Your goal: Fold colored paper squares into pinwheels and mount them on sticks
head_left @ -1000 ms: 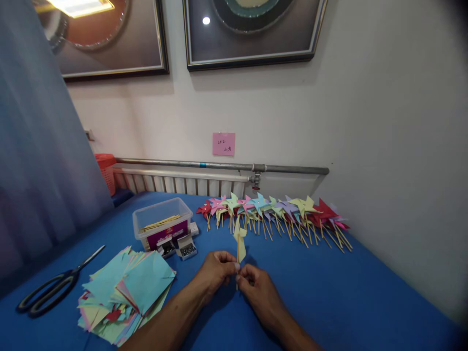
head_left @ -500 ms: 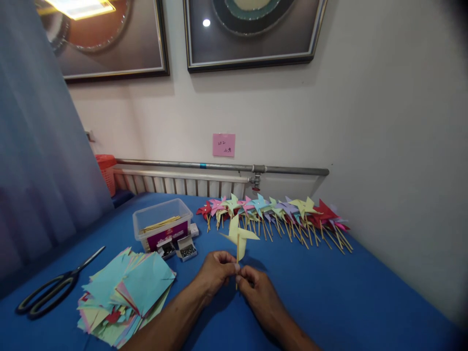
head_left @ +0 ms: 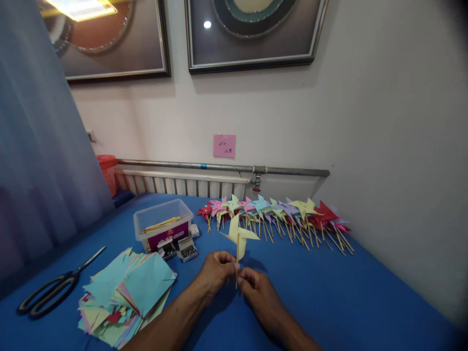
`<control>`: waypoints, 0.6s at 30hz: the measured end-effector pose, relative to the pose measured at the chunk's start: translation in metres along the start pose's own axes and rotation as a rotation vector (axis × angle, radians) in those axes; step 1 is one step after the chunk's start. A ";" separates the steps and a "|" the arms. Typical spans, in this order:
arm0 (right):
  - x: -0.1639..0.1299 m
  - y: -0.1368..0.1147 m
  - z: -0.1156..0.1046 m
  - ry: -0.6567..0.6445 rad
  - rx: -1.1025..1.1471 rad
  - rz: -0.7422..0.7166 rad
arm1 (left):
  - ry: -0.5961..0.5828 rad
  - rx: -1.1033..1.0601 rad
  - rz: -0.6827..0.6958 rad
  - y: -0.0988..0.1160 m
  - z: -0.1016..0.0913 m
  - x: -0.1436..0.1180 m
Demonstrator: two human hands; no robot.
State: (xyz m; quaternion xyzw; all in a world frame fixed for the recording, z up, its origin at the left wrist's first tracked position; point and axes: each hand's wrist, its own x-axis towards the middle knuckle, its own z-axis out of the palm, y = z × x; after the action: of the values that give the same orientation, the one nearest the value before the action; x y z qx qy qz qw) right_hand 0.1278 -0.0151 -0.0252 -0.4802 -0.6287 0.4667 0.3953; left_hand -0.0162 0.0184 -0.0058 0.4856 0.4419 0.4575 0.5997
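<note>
A pale yellow paper pinwheel (head_left: 242, 235) on a thin wooden stick stands upright in front of me, its back with the stick facing me. My left hand (head_left: 218, 268) pinches the stick below the blades, thumb against it. Lower down, my right hand (head_left: 254, 283) has its thumb and forefinger closed at the same stick, whose bottom end pokes out beneath. Left of my hands, two small boxes of metal pins (head_left: 187, 249) lie in front of a clear plastic tub (head_left: 163, 224) holding wooden sticks.
Finished pinwheels (head_left: 261, 205) in many colours lie in a row along the back of the blue table (head_left: 329, 297). A pile of coloured paper sheets (head_left: 146, 282) and black-handled scissors (head_left: 60, 287) are at the left. Behind the table run a pipe (head_left: 292, 170) and a radiator (head_left: 183, 185).
My right fingertips have shifted slightly down along the stick. The pinwheel and my left hand stay nearly still.
</note>
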 end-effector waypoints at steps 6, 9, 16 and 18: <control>0.001 -0.003 0.001 0.046 -0.039 0.010 | -0.007 0.014 -0.016 0.001 0.001 -0.001; -0.001 -0.008 0.001 0.077 -0.059 0.018 | -0.017 0.014 -0.014 0.000 0.002 -0.001; -0.001 -0.006 0.001 0.088 -0.064 0.017 | -0.039 0.001 -0.030 -0.004 0.001 0.001; 0.000 -0.005 0.001 0.084 -0.063 0.016 | -0.051 0.005 -0.037 -0.005 0.000 0.001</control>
State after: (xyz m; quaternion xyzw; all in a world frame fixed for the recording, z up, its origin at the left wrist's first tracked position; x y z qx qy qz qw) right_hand 0.1259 -0.0160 -0.0201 -0.5168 -0.6220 0.4293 0.4021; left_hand -0.0150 0.0189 -0.0102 0.4902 0.4368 0.4327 0.6178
